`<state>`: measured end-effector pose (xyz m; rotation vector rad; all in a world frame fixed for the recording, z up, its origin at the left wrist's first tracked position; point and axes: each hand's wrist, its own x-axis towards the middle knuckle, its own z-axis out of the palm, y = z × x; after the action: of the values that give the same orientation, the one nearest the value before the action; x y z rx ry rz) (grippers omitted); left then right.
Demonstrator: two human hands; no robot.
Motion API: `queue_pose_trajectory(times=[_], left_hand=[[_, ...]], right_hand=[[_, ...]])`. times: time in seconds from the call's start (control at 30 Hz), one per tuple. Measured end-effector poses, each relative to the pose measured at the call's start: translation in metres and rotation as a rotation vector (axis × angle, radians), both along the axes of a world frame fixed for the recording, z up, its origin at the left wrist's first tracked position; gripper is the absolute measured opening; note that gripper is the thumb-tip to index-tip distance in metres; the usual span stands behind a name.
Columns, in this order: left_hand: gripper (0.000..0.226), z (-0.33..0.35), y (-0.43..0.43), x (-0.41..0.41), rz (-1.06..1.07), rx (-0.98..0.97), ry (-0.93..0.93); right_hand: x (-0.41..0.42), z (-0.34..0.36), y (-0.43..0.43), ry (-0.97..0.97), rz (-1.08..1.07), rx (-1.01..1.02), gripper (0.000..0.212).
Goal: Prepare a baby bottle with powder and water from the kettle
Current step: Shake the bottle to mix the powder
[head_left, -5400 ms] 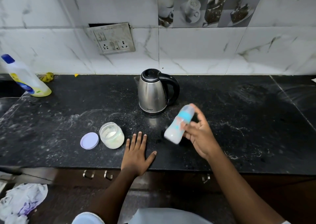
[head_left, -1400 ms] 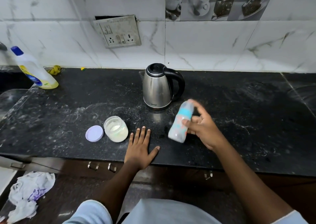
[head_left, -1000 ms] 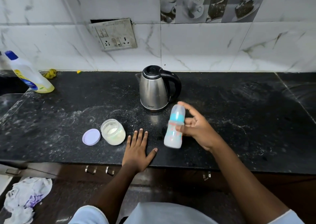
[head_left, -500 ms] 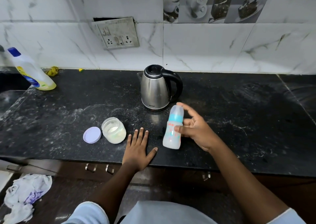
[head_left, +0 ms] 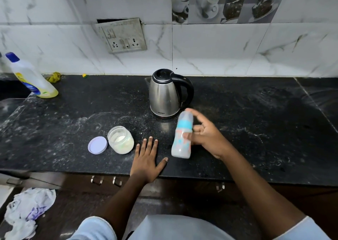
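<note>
My right hand (head_left: 206, 139) grips a baby bottle (head_left: 182, 141) with a blue collar and cap, filled with milky white liquid, held a little tilted just above the black counter (head_left: 256, 130). The bottle looks motion-blurred. My left hand (head_left: 146, 157) lies flat, palm down, fingers spread, on the counter near its front edge. The steel kettle (head_left: 164, 97) with a black handle stands behind the bottle, lid closed. An open jar of white powder (head_left: 120, 140) sits left of my left hand, its lilac lid (head_left: 97, 145) lying beside it.
A detergent bottle (head_left: 31, 78) leans at the far left by the wall, near a yellow rag (head_left: 54, 77). A socket plate (head_left: 121, 35) hangs on the tiled wall. Crumpled white plastic (head_left: 27, 212) lies on the floor, lower left. Drawer handles (head_left: 106, 180) sit below the counter edge.
The bottle in my right hand has kept swinging between tilted and nearly upright, blurred each time. My left hand has stayed flat on the counter.
</note>
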<state>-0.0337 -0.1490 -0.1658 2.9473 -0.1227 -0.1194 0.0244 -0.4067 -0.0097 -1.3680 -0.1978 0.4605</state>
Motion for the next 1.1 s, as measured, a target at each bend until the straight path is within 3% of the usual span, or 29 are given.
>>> queue_pose_trajectory(times=[0.07, 0.17, 0.3, 0.43, 0.57, 0.7, 0.83, 0.97, 1.1], left_hand=[[0.097, -0.002, 0.003, -0.002, 0.003, -0.003, -0.009], [0.096, 0.000, 0.000, 0.002, 0.007, -0.009, -0.013], [0.096, -0.002, 0.000, -0.001, 0.001, 0.009, -0.003], [0.096, 0.000, 0.001, 0.002, 0.004, 0.005, -0.001], [0.096, -0.003, 0.001, -0.001, 0.001, 0.028, 0.013], [0.096, 0.001, 0.000, 0.003, 0.003, 0.014, 0.002], [0.096, -0.001, 0.002, -0.001, -0.001, 0.025, -0.002], [0.096, 0.001, 0.000, 0.002, -0.001, 0.018, 0.002], [0.096, 0.000, -0.001, 0.000, -0.005, 0.011, 0.003]], right_hand=[[-0.002, 0.000, 0.002, 0.006, -0.026, 0.023, 0.084], [0.005, -0.006, -0.003, 0.062, -0.357, 0.166, 0.078], [-0.001, -0.005, -0.003, -0.002, -0.030, 0.004, 0.084], [0.006, -0.006, -0.002, 0.043, -0.400, 0.190, 0.073], [0.000, -0.009, 0.002, 0.012, -0.107, 0.043, 0.080], [0.005, -0.011, -0.001, 0.068, -0.347, 0.176, 0.083], [0.000, -0.012, 0.001, 0.038, -0.024, 0.032, 0.087], [0.005, -0.012, 0.000, 0.103, -0.368, 0.205, 0.082], [0.000, -0.010, 0.000, 0.057, -0.050, 0.039, 0.087]])
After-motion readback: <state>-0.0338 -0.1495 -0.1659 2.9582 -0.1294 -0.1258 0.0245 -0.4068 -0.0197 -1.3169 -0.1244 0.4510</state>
